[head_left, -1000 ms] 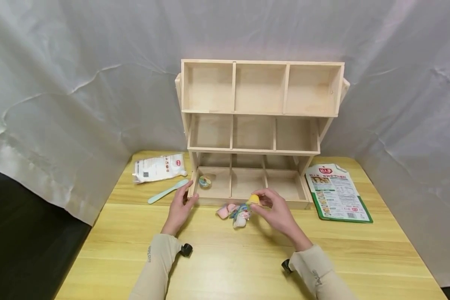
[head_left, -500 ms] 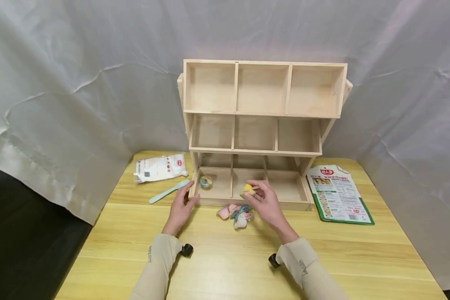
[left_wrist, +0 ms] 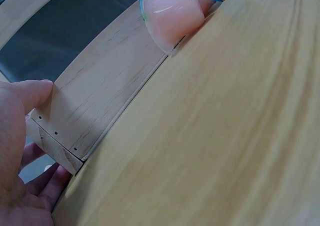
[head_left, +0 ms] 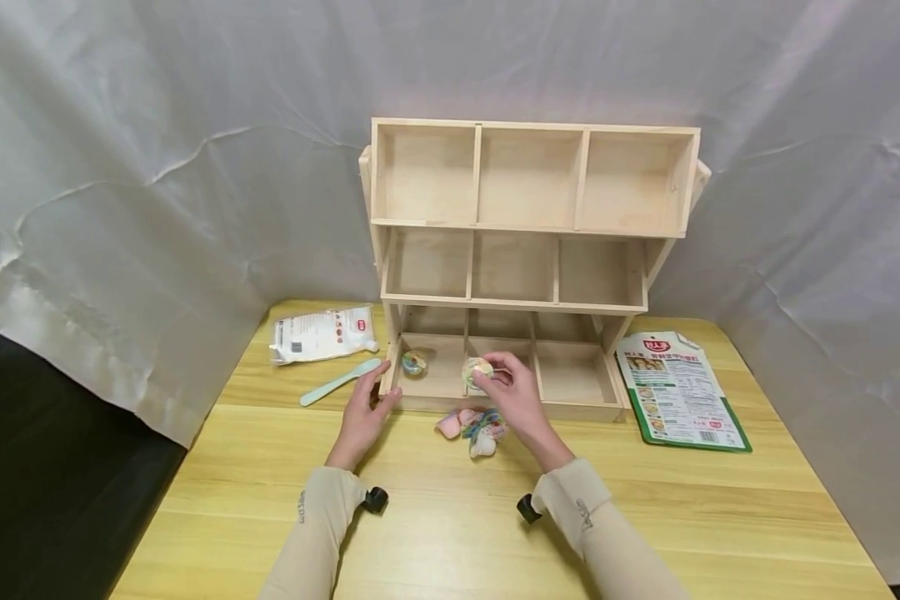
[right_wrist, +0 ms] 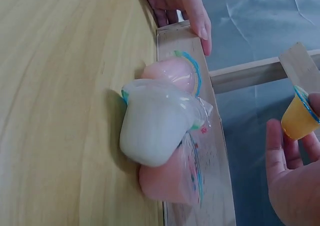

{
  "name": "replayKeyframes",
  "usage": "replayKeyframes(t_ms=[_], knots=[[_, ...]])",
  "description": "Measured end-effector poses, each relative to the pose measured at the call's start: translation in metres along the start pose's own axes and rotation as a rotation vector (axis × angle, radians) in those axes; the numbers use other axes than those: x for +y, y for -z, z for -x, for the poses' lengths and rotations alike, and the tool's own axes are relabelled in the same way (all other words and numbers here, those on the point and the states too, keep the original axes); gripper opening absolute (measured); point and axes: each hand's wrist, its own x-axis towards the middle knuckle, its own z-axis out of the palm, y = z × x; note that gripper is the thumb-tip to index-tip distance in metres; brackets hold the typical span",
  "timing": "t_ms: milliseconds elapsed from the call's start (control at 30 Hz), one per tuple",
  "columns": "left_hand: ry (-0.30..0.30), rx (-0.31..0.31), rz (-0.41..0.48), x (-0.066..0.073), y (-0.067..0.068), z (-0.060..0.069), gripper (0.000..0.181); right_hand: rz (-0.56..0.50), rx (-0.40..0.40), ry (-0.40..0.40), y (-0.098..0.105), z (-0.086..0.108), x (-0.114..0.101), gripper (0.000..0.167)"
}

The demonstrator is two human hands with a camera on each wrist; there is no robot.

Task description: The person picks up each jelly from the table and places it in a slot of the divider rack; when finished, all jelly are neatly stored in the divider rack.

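My right hand pinches a yellow jelly cup, its printed lid facing up in the head view. The cup hangs over the lowest tier of the wooden rack, near the divider between its left and middle compartments. My left hand grips the front left corner of that tier, thumb on the front board and fingers round the side. Another jelly cup lies in the lower left compartment. On the table against the front board are a white jelly cup and pink jelly cups, partly overlapping.
A white packet and a pale green spoon lie left of the rack. To its right is a green-and-white food pouch. The rack's upper tiers overhang the lowest one, and a grey curtain hangs behind.
My right hand has carried the yellow jelly cup left and forward from above the loose cups to over the lowest tier, turning its lid upward. My left hand stays on the corner.
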Motion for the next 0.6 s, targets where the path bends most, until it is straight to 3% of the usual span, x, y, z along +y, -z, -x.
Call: replayKeyframes(t_ms=[200, 433, 600], knots=[[0.004, 0.003, 0.005, 0.0, -0.001, 0.0, 0.059, 0.071, 0.004, -0.025, -0.008, -0.008, 0.002, 0.031], [-0.004, 0.008, 0.004, 0.001, -0.001, 0.0, 0.059, -0.053, -0.054, 0.025, -0.018, -0.017, 0.002, 0.034], [-0.005, 0.007, 0.003, 0.002, -0.001, 0.0, 0.059, -0.037, -0.057, -0.016, -0.022, -0.022, 0.003, 0.029]])
